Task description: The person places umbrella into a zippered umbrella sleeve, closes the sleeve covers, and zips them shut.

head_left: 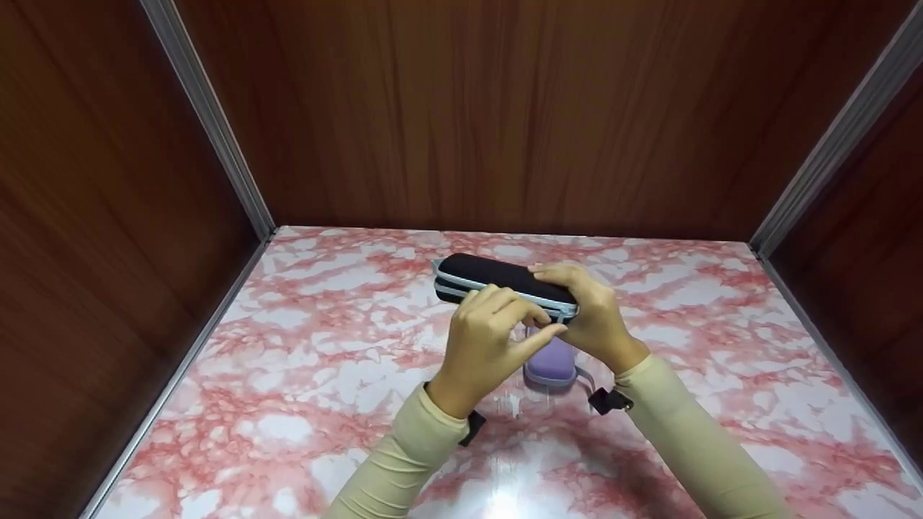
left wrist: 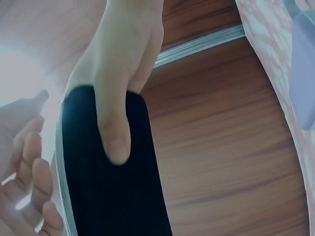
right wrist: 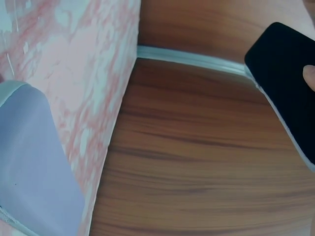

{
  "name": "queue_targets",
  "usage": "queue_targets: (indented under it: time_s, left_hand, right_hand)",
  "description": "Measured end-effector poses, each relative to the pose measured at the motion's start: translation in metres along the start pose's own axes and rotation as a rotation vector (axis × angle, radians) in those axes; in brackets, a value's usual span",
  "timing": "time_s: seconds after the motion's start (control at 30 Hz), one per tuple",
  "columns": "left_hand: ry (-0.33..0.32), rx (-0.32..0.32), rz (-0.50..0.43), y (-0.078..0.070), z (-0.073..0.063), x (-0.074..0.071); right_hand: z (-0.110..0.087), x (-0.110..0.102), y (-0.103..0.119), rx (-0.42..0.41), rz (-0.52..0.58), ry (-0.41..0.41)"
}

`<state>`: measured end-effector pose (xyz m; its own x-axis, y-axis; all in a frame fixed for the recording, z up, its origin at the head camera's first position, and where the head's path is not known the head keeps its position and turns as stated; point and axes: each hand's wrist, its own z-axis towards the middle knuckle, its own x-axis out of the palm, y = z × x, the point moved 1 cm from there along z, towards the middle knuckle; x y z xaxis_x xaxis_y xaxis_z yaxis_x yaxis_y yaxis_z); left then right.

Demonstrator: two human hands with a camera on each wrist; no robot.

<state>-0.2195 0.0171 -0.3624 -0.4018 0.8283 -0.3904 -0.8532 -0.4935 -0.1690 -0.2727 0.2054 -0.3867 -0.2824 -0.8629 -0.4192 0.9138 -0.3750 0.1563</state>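
Observation:
A black zip case (head_left: 497, 274) with pale blue bands along its side is held above the table. My right hand (head_left: 595, 306) grips its right end; in the left wrist view the right thumb (left wrist: 117, 142) lies along the black face. In front of the case is my left hand (head_left: 487, 328), its thumb and forefinger closing at the zipper pull (head_left: 561, 316) near the right corner. The left wrist view shows the left fingers (left wrist: 42, 177) bent beside the banded edge. Below the hands, a purple case (head_left: 550, 360) with a grey edge lies on the table.
A red-and-white marbled tabletop (head_left: 324, 346) spreads under everything. Brown wood-grain panels (head_left: 505, 115) stand behind it and at both sides, with metal strips (head_left: 216, 122) at the corners. A grey strap (head_left: 585, 375) extends from the purple case beside the right wrist.

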Motion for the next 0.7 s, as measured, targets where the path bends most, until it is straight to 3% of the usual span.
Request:
queue_targets:
  time_s: [0.33,0.7]
  left_hand:
    - [-0.013,-0.063,0.161,-0.009,0.001,0.013]
    - [0.11,-0.129,0.099,-0.009,0.001,0.012]
  right_hand:
    - [-0.003,0.003,-0.004,0.01,0.021,-0.002]
    - [-0.005,0.005,-0.006,-0.012,-0.035,0.02]
